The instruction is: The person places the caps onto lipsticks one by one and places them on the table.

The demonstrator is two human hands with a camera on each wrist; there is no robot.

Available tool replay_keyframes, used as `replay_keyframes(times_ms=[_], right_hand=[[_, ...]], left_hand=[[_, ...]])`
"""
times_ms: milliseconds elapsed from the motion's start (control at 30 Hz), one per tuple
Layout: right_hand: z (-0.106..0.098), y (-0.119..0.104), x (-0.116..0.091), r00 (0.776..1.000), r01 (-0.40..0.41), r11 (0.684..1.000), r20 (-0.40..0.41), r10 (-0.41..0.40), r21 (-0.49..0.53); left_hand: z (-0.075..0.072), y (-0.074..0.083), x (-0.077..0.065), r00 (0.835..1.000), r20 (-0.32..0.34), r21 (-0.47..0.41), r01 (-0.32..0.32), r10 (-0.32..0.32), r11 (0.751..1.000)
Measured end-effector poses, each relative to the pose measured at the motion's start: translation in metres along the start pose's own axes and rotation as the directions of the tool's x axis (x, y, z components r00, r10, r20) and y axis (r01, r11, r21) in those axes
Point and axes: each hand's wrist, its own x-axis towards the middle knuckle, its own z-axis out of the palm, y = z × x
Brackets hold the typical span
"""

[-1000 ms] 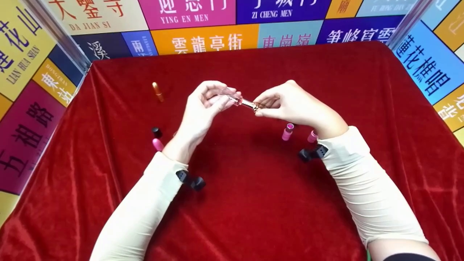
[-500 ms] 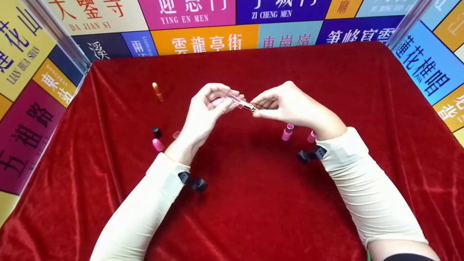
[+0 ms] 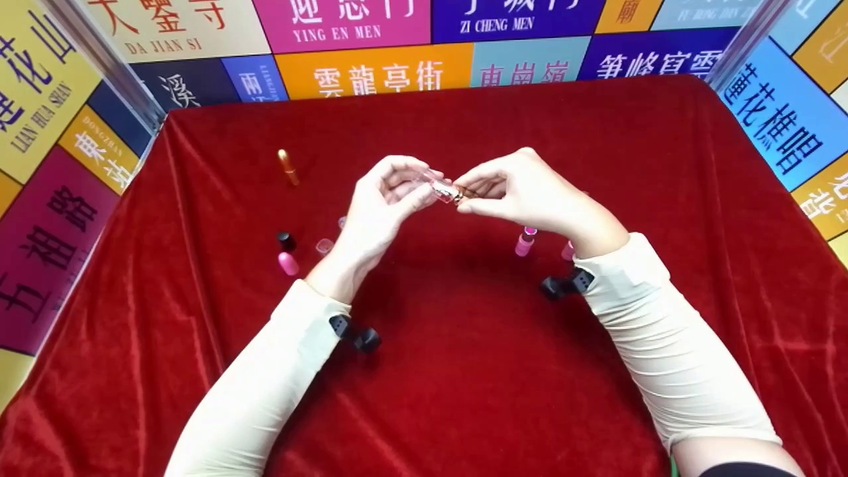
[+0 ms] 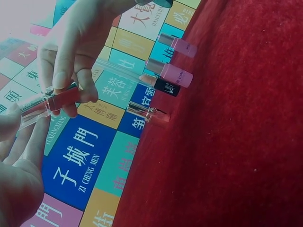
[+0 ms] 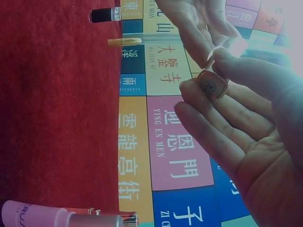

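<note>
In the head view my left hand (image 3: 391, 199) pinches a clear cap (image 3: 425, 175) between thumb and fingers. My right hand (image 3: 530, 192) grips the base of a lipstick tube (image 5: 213, 86), whose round bottom end faces the right wrist camera. The cap sits around the tube's shiny gold neck, close to the right fingertips. From the left wrist view the tube's base (image 4: 65, 98) looks dark red, with the clear cap at its left. Whether the cap is fully seated cannot be told. Both hands are raised over the table.
A gold lipstick (image 3: 288, 167) stands far left on the red cloth (image 3: 450, 344). Near my left wrist are a black cap (image 3: 285, 240), a pink cap (image 3: 287, 264) and a clear cap (image 3: 324, 246). Pink lipstick tubes (image 3: 524, 244) stand below my right hand; a black-based lipstick (image 4: 166, 87) stands nearby.
My left hand has moved right and slightly nearer, sliding the clear cap over the lipstick's gold neck. My right hand has shifted slightly left. Clear caps behind the left wrist have come into view.
</note>
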Motion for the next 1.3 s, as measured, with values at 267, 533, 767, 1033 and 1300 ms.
replay_keyframes(times_ms=[267, 533, 767, 1033, 1300], right_hand=[[0.0018, -0.0003, 0.0006, 1.000, -0.022, 0.999, 0.001, 0.022, 0.025], [0.0027, -0.0011, 0.0005, 1.000, -0.028, 0.999, 0.006, 0.027, 0.036], [0.0033, -0.0008, 0.0001, 0.999, -0.032, 0.999, 0.007, 0.031, 0.044], [0.0036, -0.0006, 0.0004, 1.000, -0.031, 0.998, 0.000, 0.031, 0.057], [0.0035, -0.0029, -0.0006, 0.998, -0.055, 0.996, -0.005, 0.055, 0.067]], left_hand=[[0.0007, -0.0009, 0.0001, 1.000, -0.003, 0.013, -0.018, 0.018, 1.000], [0.0011, -0.0016, 0.0002, 0.999, -0.006, 0.086, -0.043, 0.044, 0.995], [0.0015, -0.0015, -0.0007, 0.999, -0.008, 0.108, -0.037, 0.038, 0.993], [0.0020, -0.0015, -0.0008, 0.999, -0.006, 0.109, -0.047, 0.048, 0.993], [0.0028, -0.0008, -0.0004, 0.999, -0.003, 0.122, -0.050, 0.051, 0.991]])
